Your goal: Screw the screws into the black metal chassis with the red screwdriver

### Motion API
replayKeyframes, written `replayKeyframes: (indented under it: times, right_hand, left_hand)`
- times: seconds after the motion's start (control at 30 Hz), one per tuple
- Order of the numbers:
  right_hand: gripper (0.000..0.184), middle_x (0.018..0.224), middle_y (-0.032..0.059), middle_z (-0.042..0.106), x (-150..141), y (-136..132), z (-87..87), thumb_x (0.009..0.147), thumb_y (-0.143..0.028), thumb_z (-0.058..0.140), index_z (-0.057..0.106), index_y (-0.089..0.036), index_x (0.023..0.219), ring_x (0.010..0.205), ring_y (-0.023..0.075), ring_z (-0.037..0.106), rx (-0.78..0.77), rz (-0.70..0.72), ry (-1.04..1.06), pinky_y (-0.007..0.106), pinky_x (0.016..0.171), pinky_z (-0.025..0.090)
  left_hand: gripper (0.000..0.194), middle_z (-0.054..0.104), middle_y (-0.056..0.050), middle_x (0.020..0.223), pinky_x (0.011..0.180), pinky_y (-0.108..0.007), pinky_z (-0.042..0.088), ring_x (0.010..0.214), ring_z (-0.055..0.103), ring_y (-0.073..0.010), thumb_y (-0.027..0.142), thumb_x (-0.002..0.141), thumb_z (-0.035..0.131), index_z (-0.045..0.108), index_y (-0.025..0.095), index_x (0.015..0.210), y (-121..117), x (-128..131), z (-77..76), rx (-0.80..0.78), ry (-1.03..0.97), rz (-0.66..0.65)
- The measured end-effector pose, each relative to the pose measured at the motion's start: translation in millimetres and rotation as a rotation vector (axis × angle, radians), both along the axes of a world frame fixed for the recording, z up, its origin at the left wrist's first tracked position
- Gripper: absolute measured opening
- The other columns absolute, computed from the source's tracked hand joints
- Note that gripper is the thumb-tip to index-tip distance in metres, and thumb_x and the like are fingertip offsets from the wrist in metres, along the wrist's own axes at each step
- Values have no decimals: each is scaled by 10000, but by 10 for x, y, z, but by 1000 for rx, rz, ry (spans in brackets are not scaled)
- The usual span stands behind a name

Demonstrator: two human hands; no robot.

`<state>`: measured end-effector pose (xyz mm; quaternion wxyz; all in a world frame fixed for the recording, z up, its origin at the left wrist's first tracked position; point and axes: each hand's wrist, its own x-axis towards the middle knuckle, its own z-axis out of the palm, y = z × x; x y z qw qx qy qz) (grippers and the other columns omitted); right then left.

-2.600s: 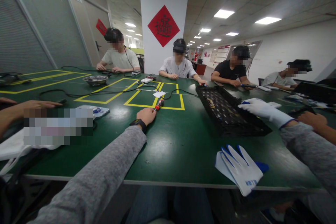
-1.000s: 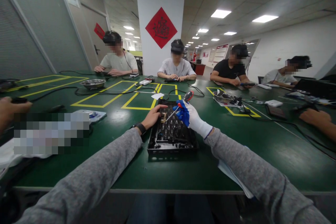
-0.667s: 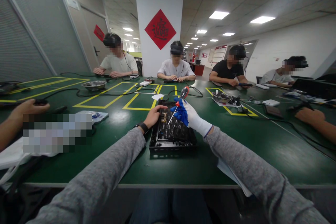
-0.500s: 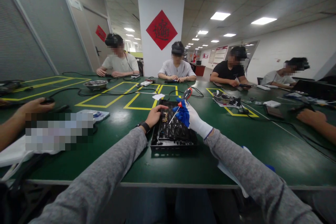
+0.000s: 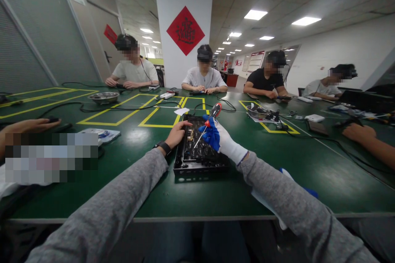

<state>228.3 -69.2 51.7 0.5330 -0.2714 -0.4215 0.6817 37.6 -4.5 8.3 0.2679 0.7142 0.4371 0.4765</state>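
A shallow black plastic housing [image 5: 202, 167] lies on the green table in front of me, with a ribbed inside and small brass-coloured metal parts [image 5: 190, 134] near its left wall. My left hand [image 5: 176, 133], bare and with a dark wristband, grips the housing's left rim, its fingertips over the edge. In a white glove with blue-coated fingers, my right hand [image 5: 217, 135] holds a screwdriver [image 5: 216, 111] with a red and clear handle. The shaft slants down to the left over the housing's inside. Whether its tip touches anything, I cannot tell.
A metal bowl [image 5: 104, 98] stands at the far left and a tray of parts [image 5: 262, 113] at the right. Cables cross the table. A white paper scrap [image 5: 181, 111] lies behind the housing. Co-workers sit opposite; other people's hands [image 5: 359, 133] reach in at both sides.
The whole view has shifted slightly, so things sit a little further left. The screwdriver's tip is slightly lower over the housing. Both hands keep their hold.
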Motion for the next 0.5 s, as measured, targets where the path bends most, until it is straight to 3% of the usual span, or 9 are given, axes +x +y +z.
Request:
replayKeyframes:
  times: [0.3, 0.5]
  right_hand:
    - [409, 723, 10, 672, -28, -32, -9, 855, -424, 462, 428, -260, 1228, 472, 91, 588, 28, 89, 12, 192, 422, 475]
    - [398, 764, 13, 681, -33, -29, -19, 861, -396, 468, 425, -270, 1236, 534, 100, 622, 69, 45, 35, 200, 458, 504]
  left_hand:
    - [516, 566, -51, 1220, 1059, -392, 307, 1182, 474, -217, 28, 523, 355, 650, 152, 929, -91, 8, 39, -14, -26, -53]
    - [430, 641, -46, 1080, 991, -351, 376, 1054, 555, -193, 45, 544, 354, 655, 146, 834, -98, 2, 47, 34, -5, -32]
